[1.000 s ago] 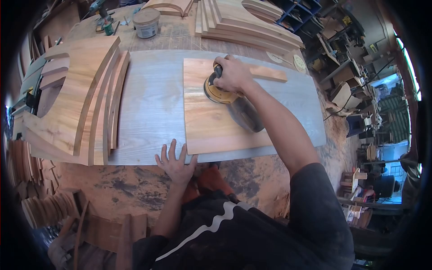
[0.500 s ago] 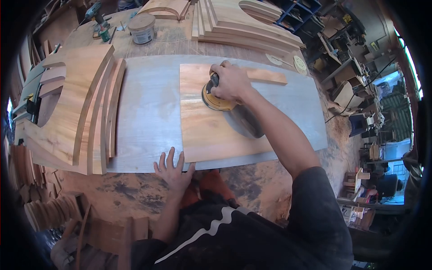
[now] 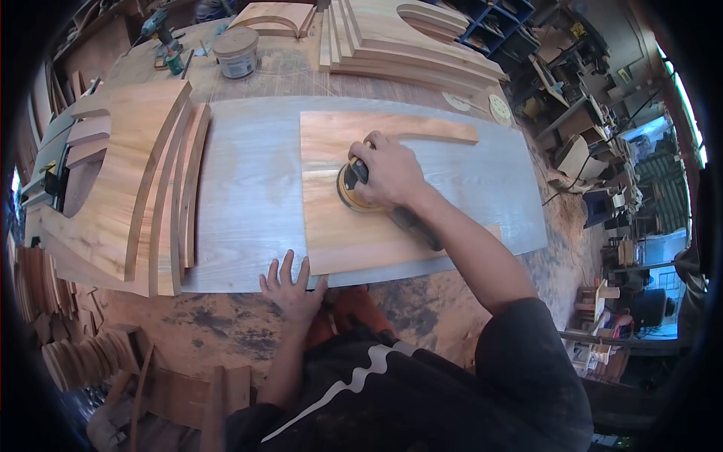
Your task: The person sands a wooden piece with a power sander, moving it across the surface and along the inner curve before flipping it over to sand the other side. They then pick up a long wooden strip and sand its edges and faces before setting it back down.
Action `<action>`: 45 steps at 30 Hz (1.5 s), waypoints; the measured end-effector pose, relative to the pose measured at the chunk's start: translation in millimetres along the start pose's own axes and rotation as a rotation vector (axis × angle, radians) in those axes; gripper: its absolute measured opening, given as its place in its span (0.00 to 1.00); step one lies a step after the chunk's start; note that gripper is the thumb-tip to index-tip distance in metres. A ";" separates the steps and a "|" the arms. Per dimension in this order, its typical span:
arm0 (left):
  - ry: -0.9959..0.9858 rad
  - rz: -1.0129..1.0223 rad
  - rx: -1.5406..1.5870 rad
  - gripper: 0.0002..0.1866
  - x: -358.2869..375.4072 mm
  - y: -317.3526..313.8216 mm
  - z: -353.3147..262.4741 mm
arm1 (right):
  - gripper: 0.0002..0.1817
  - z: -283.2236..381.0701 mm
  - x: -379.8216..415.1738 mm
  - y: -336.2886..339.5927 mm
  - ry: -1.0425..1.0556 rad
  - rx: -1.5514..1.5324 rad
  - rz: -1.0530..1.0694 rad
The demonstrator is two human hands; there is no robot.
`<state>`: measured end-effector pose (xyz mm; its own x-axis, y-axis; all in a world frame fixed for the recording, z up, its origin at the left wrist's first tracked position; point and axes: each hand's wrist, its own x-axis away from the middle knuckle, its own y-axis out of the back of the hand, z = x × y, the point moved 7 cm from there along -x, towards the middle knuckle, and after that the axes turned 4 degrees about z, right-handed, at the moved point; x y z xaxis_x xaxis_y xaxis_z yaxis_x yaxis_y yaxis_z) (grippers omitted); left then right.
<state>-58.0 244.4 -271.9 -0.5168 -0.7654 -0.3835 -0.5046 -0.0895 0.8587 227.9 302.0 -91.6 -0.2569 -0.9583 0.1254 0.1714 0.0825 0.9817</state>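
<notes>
1. One round sander (image 3: 354,187), yellow and black, sat flat on the pale wooden panel (image 3: 339,233), left of the panel's opening, with its dark, elongated dust container (image 3: 416,228) angled toward the person.
2. The right hand (image 3: 392,175) was closed around the sander's top, its fingers curled over the black grip.
3. That single panel had smooth, honey-and-pink grain, a straight left edge and one long arm reaching right along its far side; a shorter bit of its near side showed past the forearm.
4. The left hand (image 3: 292,292) had its fingers spread apart on the near edge of one grey, wood-grained board (image 3: 248,188), just beside the panel's near left corner; I couldn't tell whether the thumb touched the panel.
5. On the board's left lay one stack of curved, cut-out pieces (image 3: 128,166), perhaps four, their thick edges fanned.
6. Beyond the board, on the dusty worktable (image 3: 294,56), stood one lidded tub (image 3: 236,54), one teal drill (image 3: 156,26), two pale discs (image 3: 499,108) and another stack of notched wooden pieces (image 3: 384,38).
</notes>
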 end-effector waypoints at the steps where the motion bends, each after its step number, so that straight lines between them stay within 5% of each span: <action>1: 0.006 -0.005 0.016 0.27 -0.1 -0.1 -0.6 | 0.27 3.4 6.5 -0.7 0.003 0.005 -0.003; 16: 0.004 -0.054 0.041 0.27 -1.9 0.2 -0.6 | 0.29 25.4 13.3 -2.4 0.032 0.013 0.051; 23: 0.004 -0.073 0.021 0.27 -1.7 3.8 -3.3 | 0.30 -10.6 -46.3 11.9 -0.151 0.003 -0.017; 45: 0.028 -0.082 -0.008 0.27 -3.5 3.9 -5.2 | 0.28 52.8 -87.9 4.8 0.110 0.051 0.061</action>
<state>-54.5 243.4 -265.5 -0.4545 -0.7727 -0.4432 -0.5386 -0.1578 0.8276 201.1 401.1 -90.4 -0.1417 -0.9750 0.1711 0.1342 0.1523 0.9792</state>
